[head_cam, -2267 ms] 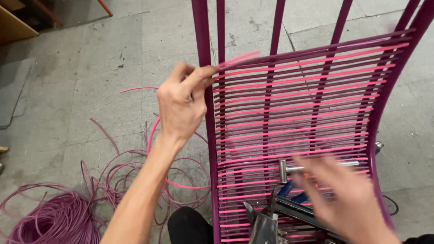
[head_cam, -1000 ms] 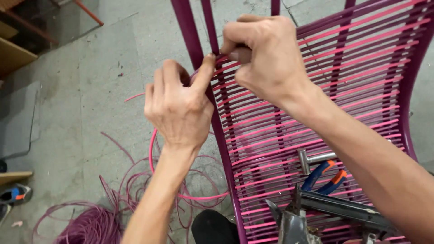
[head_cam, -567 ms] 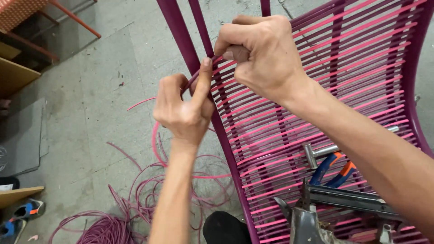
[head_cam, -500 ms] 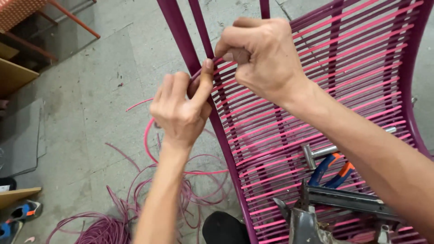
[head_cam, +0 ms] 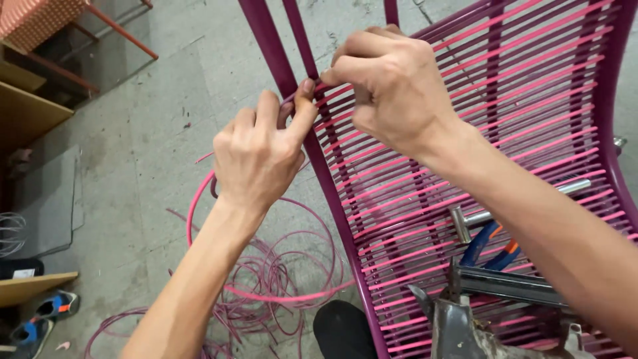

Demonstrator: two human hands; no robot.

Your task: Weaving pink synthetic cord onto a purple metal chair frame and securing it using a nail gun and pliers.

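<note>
Head view, from the left edge across: a dark mat [head_cam: 50, 199] lies on the concrete floor [head_cam: 153, 133], with a shoe [head_cam: 56, 306] below it and a wooden board [head_cam: 26, 110] above. Further in, loose pink cord [head_cam: 266, 279] sprawls in loops on the floor, one strand rising in a curve toward the left hand [head_cam: 259, 156].

That hand is curled narrow, thumb up against the purple frame bar [head_cam: 332, 193] of a chair seat, pinching the cord where it meets the bar. Just beside it and nearly touching, the right hand [head_cam: 392, 86] is bent into a loose fist over the top rows of strung cord, its fingertips [head_cam: 335, 66] closed on the same strand at the frame bar. How tightly either hand grips cannot be told, as the fingers hide the strand.

Rightward, the chair seat [head_cam: 531, 100] spreads out, its rows of pink cord stretched side by side between the purple bars. Lower down on the woven rows rest a metal hammer [head_cam: 505, 206], blue-handled pliers [head_cam: 488, 242] and a grey metal tool [head_cam: 465, 319]. The right forearm crosses above them.
</note>
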